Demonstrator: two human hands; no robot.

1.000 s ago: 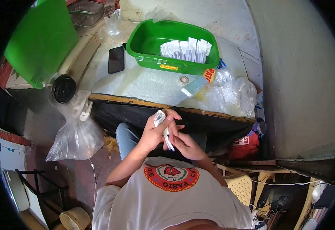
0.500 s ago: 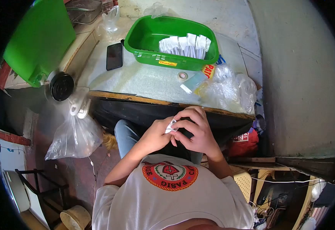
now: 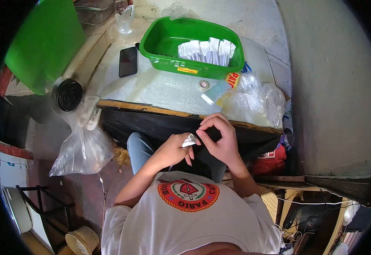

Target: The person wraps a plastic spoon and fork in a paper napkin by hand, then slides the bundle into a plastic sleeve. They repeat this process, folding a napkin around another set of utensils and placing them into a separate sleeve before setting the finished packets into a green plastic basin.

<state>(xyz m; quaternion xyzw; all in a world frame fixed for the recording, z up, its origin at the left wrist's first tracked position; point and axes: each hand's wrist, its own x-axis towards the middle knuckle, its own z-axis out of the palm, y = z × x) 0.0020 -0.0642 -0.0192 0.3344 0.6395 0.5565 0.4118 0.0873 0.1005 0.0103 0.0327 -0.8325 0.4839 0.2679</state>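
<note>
My left hand [image 3: 174,150] is closed on a small folded white piece [image 3: 189,140], which sticks up between thumb and fingers above my lap. Just right of it, my right hand [image 3: 219,138] is raised near the table edge, its thumb and index tips close together; whether something tiny is between them is too small to tell. Beyond both hands, a green basin [image 3: 164,64] stands on the table and holds a row of white folded pieces [image 3: 211,50]. A small tape roll [image 3: 203,85] lies in front of the basin.
On the table [image 3: 160,91] are a black phone [image 3: 128,62] at left and clear plastic bags [image 3: 253,102] with a yellow-red packet at right. A clear bag [image 3: 83,151] hangs at the left table side, below a black round lid [image 3: 68,94]. A wall rises at right.
My right hand has come off the white piece and moved slightly right and up. The white piece stays in my left hand, now more exposed.
</note>
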